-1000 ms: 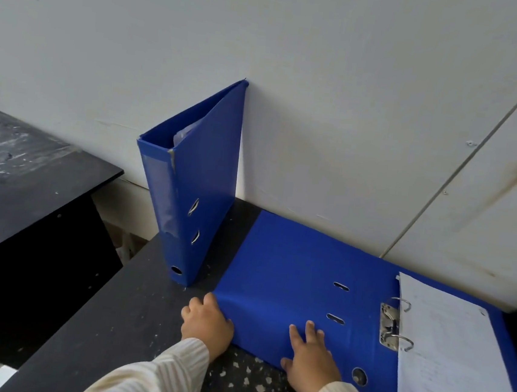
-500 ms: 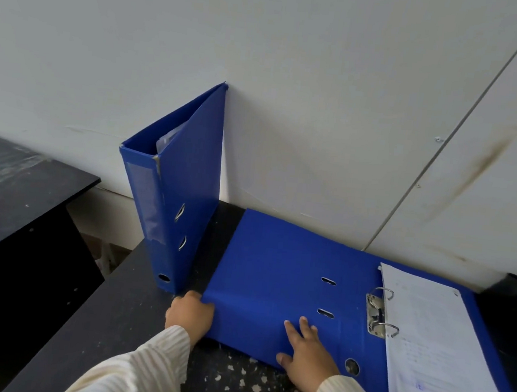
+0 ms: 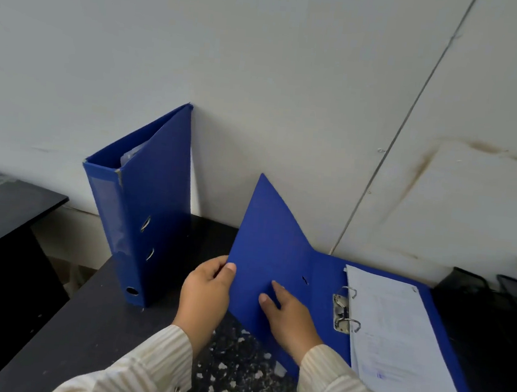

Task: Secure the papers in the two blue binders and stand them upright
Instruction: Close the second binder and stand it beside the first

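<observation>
Head view. My left hand (image 3: 207,292) has its grip clamped on the near left edge of the open binder's front cover (image 3: 265,244): thumb on the inner face, fingers behind it. The cover stands raised at a steep angle off the tabletop (image 3: 80,330), its far corner pointing up toward the wall (image 3: 263,70). My right hand (image 3: 290,315) is not gripping; its fingers lie spread and flat against the inner face of the same cover, just right of my left thumb.

The open binder (image 3: 322,274) lies to the right of both hands, back cover flat on the tabletop. Its metal rings (image 3: 346,308) sit just right of my right hand and appear open, though I cannot be certain. The papers (image 3: 395,335) are threaded on the rings and lie flat on the back cover.

The second binder (image 3: 142,210) stands upright to the left of my left hand, apart from it, spine toward me, far edge against the wall. Pages show at its top.
</observation>
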Demonstrator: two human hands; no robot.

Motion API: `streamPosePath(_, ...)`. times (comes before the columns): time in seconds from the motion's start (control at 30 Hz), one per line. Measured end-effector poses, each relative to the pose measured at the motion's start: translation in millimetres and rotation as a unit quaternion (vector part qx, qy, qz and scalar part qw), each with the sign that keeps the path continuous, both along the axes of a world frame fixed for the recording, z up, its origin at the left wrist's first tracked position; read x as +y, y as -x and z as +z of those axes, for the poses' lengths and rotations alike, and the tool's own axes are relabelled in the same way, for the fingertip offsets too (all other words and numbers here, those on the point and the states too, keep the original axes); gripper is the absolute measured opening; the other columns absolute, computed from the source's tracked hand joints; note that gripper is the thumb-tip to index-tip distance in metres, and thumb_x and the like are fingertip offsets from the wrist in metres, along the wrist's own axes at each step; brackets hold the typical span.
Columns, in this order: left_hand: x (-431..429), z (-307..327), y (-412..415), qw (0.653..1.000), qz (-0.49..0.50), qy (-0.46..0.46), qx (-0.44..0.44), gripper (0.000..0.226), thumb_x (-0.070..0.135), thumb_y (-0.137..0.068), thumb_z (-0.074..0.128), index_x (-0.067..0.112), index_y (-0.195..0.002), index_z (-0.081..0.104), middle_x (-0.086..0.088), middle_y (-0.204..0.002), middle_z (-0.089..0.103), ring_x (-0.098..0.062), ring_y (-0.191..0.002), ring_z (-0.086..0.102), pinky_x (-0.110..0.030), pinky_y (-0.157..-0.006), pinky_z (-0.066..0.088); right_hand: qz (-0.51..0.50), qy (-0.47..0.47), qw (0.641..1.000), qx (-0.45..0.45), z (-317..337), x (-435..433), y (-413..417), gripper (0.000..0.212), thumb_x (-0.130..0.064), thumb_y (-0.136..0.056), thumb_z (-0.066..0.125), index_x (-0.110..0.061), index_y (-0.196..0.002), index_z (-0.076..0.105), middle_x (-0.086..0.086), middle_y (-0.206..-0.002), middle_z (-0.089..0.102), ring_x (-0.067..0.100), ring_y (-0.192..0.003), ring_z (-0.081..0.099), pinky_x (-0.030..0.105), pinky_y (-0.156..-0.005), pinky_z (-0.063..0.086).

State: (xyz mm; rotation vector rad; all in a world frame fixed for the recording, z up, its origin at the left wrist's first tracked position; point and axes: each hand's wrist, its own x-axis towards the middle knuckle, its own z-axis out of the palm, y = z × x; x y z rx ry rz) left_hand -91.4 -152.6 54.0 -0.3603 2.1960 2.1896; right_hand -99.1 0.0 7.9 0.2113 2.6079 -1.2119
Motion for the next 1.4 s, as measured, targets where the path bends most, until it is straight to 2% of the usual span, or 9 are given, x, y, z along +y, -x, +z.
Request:
streamPosePath(0.17,59.1,29.4,-19.1,0.990,-0.073,-0.099,0.073,0.024,0.024,-0.096,0.051,0.023,-0.115,0.067,0.008,-0.111,0.072,-0.003,-0.103,0.067,-0.019,-0.085,0.055,-0.066,0.127,0.988,0.058,34.7,37.5,-4.7,0.049,-0.040,-0.096,0.048,-0.028,-0.143,0.039,-0.005,-0.147,0.043,0.016,-0.134,0.041,0.035,-0.112,0.034)
streamPosePath(0.23,84.8,33.5,-27.0,0.983,-0.111,-0.102,0.101,0.034,0.035,-0.093,0.049,0.022,-0.121,0.064,0.008,-0.117,0.070,-0.004,-0.110,0.064,-0.021,-0.090,0.054,-0.087,0.193,0.974,0.075,48.5,56.0,-8.9,0.044,-0.039,-0.095,0.051,-0.031,-0.138,0.047,-0.005,-0.140,0.052,0.014,-0.126,0.050,0.040,-0.108,0.041)
streamPosePath(0.37,127.2,29.2,-35.7,0.980,-0.137,-0.045,0.137,0.049,0.047,-0.085,0.047,0.026,-0.127,0.059,0.008,-0.122,0.064,-0.005,-0.114,0.060,-0.035,-0.101,0.049,-0.110,0.285,0.946,0.110,77.5,92.2,-18.1,0.029,-0.037,-0.096,0.050,-0.033,-0.123,0.061,-0.005,-0.120,0.066,0.013,-0.110,0.062,0.032,-0.090,0.052)
streamPosePath(0.53,213.1,25.0,-49.1,0.960,-0.180,0.080,0.199,0.034,0.027,-0.096,0.050,0.031,-0.129,0.055,0.023,-0.120,0.057,0.011,-0.113,0.051,-0.011,-0.099,0.040,-0.156,0.322,0.922,0.149,95.4,182.5,-37.9,0.042,-0.036,-0.089,0.062,-0.032,-0.130,0.055,-0.011,-0.126,0.062,0.015,-0.119,0.057,0.047,-0.100,0.048)
streamPosePath(0.63,245.4,9.0,-52.4,0.944,-0.209,0.144,0.212,0.035,0.027,-0.096,0.051,0.033,-0.131,0.052,0.030,-0.121,0.050,0.011,-0.117,0.045,-0.006,-0.099,0.034,-0.161,0.311,0.925,0.147,89.4,221.5,-41.8,0.049,-0.014,-0.089,0.058,-0.022,-0.137,0.050,-0.003,-0.131,0.061,0.018,-0.121,0.057,0.047,-0.103,0.045)
streamPosePath(0.77,270.3,-23.6,-50.7,0.926,-0.242,0.228,0.181,0.042,0.036,-0.097,0.047,0.034,-0.138,0.044,0.027,-0.132,0.043,0.002,-0.128,0.036,-0.023,-0.112,0.030,-0.196,0.292,0.926,0.136,76.0,261.6,-52.1,0.051,0.003,-0.089,0.050,-0.014,-0.137,0.049,0.000,-0.131,0.061,0.016,-0.116,0.060,0.044,-0.103,0.046)
streamPosePath(1.07,259.0,-98.7,-26.1,0.879,-0.246,0.409,0.013,0.061,0.056,-0.093,0.040,0.035,-0.148,0.026,0.008,-0.158,0.021,-0.018,-0.145,0.019,-0.036,-0.118,0.022,-0.286,0.257,0.919,0.085,37.8,317.1,-77.1,0.051,0.008,-0.093,0.041,-0.014,-0.138,0.047,-0.013,-0.105,0.064,0.008,-0.083,0.066,0.037,-0.082,0.056)
streamPosePath(1.23,235.4,-119.1,-15.6,0.871,-0.228,0.429,-0.073,0.081,0.068,-0.084,0.042,0.032,-0.151,0.014,0.001,-0.161,0.005,-0.028,-0.147,0.008,-0.042,-0.120,0.017,-0.298,0.187,0.936,0.032,-5.8,336.6,-72.8,0.057,0.006,-0.090,0.040,-0.016,-0.143,0.042,0.000,-0.140,0.052,0.023,-0.096,0.067,0.052,-0.086,0.054)
streamPosePath(1.4,229.1,-123.4,-6.9,0.813,-0.253,0.516,-0.088,0.089,0.072,-0.084,0.035,0.029,-0.152,-0.001,0.000,-0.161,-0.012,-0.030,-0.148,-0.001,-0.041,-0.121,0.013,-0.277,0.056,0.958,-0.043,-40.2,333.7,-69.9,0.063,0.005,-0.089,0.040,-0.017,-0.148,0.031,0.006,-0.140,0.051,0.017,-0.078,0.063,0.023,-0.058,0.051)
